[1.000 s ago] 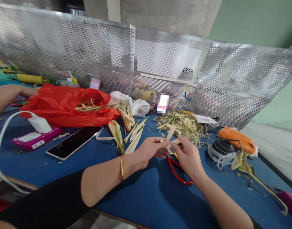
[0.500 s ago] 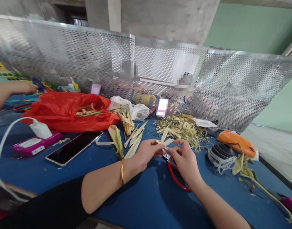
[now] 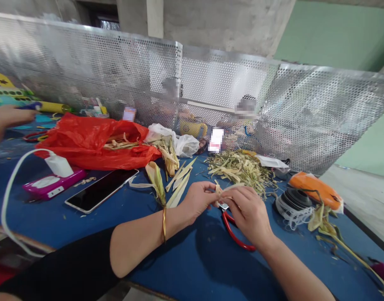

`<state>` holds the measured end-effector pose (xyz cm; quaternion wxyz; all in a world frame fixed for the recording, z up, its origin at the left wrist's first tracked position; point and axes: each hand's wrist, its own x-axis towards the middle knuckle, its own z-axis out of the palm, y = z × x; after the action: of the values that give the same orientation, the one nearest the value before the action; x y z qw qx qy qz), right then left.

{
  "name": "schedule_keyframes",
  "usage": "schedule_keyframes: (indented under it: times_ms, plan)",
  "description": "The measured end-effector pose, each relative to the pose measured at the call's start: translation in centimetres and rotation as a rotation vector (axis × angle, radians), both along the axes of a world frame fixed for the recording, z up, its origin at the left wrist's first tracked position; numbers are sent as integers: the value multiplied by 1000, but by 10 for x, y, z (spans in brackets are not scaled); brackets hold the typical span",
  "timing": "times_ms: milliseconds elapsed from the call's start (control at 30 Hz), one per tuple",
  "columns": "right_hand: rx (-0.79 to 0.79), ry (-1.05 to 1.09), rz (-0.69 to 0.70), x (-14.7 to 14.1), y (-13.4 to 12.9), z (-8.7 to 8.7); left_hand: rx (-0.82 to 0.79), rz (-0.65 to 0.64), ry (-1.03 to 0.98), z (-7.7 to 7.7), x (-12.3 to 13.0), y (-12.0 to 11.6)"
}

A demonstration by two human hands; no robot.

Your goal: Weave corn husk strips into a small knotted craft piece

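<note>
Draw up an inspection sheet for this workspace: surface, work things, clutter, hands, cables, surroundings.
Surface: blue tabletop, crowded along its far side.
Work things: pale husk-like strip, in hand; red-handled scissors, blades mostly hidden.
Clutter: red plastic bag, dark-screened phone, shredded plant pile, orange packet.
Hands: left hand and right hand close together, both pinching the pale husk-like strip.
Cables: white cable runs from a white charger on a purple socket block.
Surroundings: perforated metal screen behind the table; another person's hand at far left.
</note>
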<state>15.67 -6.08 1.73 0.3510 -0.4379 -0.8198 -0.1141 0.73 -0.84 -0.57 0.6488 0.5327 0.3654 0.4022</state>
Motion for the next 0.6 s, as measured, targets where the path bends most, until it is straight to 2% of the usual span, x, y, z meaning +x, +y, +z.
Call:
schedule_keyframes:
  times_ms: [133,333,467,600]
  plan:
    - [-9,24,-163,2,2,-2,82,-113,34,0,0,-4]
    - [-254,14,-433,4,5,-14,26,-145,31,3,1,-7]
    - [-365,168,-473,3,7,-18,-2,-146,28,1,2,-8]
    - [-437,309,-428,2,10,-21,28,-80,29,-6,5,-8]
